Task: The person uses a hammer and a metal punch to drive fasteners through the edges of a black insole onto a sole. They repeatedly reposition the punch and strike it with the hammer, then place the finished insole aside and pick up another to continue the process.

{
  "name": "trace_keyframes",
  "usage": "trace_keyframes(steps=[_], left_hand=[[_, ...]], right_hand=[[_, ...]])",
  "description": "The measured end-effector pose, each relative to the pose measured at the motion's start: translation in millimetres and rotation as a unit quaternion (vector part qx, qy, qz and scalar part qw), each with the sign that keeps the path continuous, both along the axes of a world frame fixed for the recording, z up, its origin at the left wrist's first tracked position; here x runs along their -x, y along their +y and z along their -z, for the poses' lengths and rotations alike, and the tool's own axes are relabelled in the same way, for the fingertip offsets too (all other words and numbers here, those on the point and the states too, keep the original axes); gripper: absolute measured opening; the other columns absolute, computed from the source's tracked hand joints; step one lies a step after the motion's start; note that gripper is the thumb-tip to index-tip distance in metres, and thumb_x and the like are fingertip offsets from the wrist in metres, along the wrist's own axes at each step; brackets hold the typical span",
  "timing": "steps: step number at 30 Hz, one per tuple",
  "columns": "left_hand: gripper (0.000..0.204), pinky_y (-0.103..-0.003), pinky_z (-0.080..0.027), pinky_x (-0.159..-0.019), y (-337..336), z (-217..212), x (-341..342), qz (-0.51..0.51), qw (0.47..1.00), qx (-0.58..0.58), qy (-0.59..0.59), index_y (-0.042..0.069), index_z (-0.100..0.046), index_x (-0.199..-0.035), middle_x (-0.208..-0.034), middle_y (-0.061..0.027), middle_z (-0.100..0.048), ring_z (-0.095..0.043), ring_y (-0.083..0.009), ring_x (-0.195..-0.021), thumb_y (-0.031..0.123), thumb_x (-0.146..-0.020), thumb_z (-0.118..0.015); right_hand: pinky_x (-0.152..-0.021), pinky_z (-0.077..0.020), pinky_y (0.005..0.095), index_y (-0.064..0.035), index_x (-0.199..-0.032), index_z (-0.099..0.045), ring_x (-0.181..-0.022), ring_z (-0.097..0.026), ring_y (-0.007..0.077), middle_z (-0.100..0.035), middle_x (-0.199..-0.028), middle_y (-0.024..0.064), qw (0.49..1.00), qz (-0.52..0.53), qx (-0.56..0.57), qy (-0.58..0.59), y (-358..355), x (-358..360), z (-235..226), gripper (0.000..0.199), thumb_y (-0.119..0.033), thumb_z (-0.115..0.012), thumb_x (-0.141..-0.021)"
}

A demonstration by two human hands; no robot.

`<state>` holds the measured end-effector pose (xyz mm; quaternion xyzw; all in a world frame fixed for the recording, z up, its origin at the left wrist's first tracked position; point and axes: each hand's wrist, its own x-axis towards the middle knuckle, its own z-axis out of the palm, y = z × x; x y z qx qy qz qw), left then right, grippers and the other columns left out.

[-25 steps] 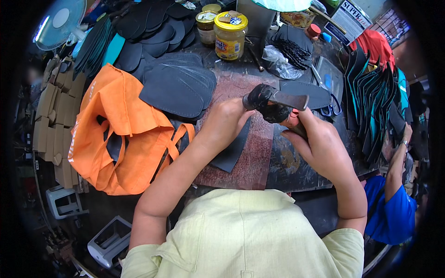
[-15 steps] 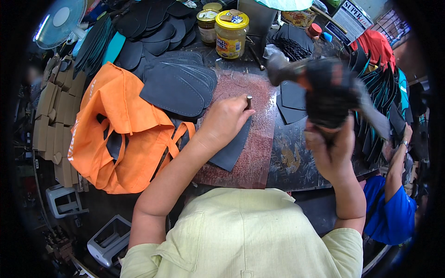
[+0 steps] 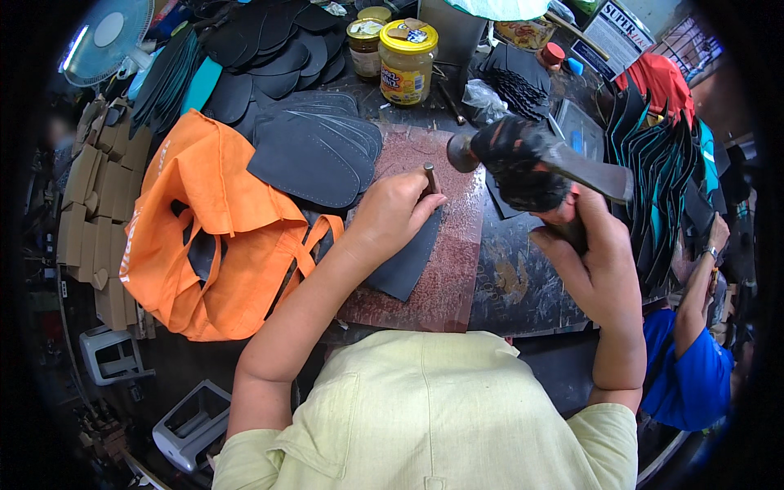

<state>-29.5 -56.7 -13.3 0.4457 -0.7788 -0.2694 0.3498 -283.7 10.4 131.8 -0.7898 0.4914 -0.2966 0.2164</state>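
Observation:
My left hand (image 3: 390,211) is closed around a slim metal punch (image 3: 430,176), its top end sticking up above the fingers. Under that hand lies a dark pointed sheet piece (image 3: 408,268) on a worn reddish mat (image 3: 451,282). My right hand (image 3: 594,253) grips a hammer (image 3: 516,153) whose head is wrapped in black material. The hammer's round metal face hangs in the air just right of the punch, apart from it. Left of the mat, a fanned stack of dark pieces with dotted edges (image 3: 314,155) lies beside my left hand.
An orange cloth bag (image 3: 192,184) spreads over the table's left part. Behind the mat stand a yellow-lidded jar (image 3: 406,69) and a smaller jar (image 3: 365,59). Black and teal pieces (image 3: 653,180) pile up at right, near a co-worker's arm (image 3: 696,282). Grey stools (image 3: 192,425) stand lower left.
The hammer has swung left and come closer to the punch, its wrapped head turning. My left hand has stayed nearly in place; the punch top tilts slightly further left.

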Motion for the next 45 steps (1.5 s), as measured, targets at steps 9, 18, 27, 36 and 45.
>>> trace_keyframes(steps=[9, 18, 27, 36, 45], left_hand=[[0.019, -0.05, -0.054, -0.074, 8.8, -6.9, 5.8, 0.015, 0.998, 0.06, -0.027, -0.001, -0.065, -0.097, -0.09, -0.0236, -0.071, -0.07, -0.0429, -0.084, 0.016, -0.095, -0.072], [0.02, -0.05, -0.055, -0.073, 10.2, -8.2, 0.3, -0.002, 0.999, -0.038, -0.028, -0.001, -0.064, -0.099, -0.088, -0.0235, -0.071, -0.07, -0.0427, -0.084, 0.019, -0.098, -0.07], [0.022, -0.05, -0.054, -0.072, 16.0, -10.6, 1.1, 0.013, 0.994, 0.089, -0.064, -0.001, -0.065, -0.102, -0.085, -0.0229, -0.07, -0.07, -0.0424, -0.083, 0.02, -0.097, -0.07], [0.019, -0.049, -0.054, -0.072, 15.2, -12.1, -3.3, 0.016, 0.999, -0.018, -0.04, 0.0, -0.065, -0.102, -0.089, -0.0217, -0.07, -0.069, -0.0426, -0.082, 0.017, -0.097, -0.071], [0.019, -0.049, -0.054, -0.071, 23.9, -12.3, -1.1, 0.027, 0.995, 0.082, -0.052, 0.0, -0.064, -0.099, -0.086, -0.022, -0.069, -0.069, -0.0424, -0.082, 0.017, -0.096, -0.071]], right_hand=[[-0.077, -0.0572, 0.0403, 0.0023, -0.129, -0.052, -0.094, -0.073, 0.032, -0.072, -0.098, 0.0179, 0.994, -0.025, 0.045, -0.095, 4.4, -10.0, 33.3, 0.046, -0.006, -0.078, -0.091], [-0.077, -0.0545, 0.0429, 0.0029, -0.121, -0.059, -0.09, -0.071, 0.0431, -0.069, -0.096, 0.0234, 0.998, -0.019, -0.01, 0.053, 1.2, -4.8, 0.1, 0.042, -0.007, -0.079, -0.086], [-0.068, -0.0533, 0.0379, 0.0028, -0.123, -0.052, -0.078, -0.071, 0.0295, -0.069, -0.091, 0.0156, 0.995, -0.04, 0.052, 0.072, 1.1, -10.2, 24.0, 0.04, -0.01, -0.077, -0.093], [-0.07, -0.0532, 0.0319, 0.0025, -0.136, -0.047, -0.078, -0.065, 0.0211, -0.066, -0.095, 0.0118, 0.999, -0.024, 0.049, -0.008, 7.5, -2.5, 4.8, 0.05, -0.003, -0.073, -0.093], [-0.079, -0.0542, 0.0447, 0.0014, -0.121, -0.057, -0.09, -0.067, 0.0468, -0.068, -0.096, 0.0226, 0.989, -0.051, -0.057, 0.123, 4.0, -6.7, 19.6, 0.04, -0.008, -0.078, -0.088]])
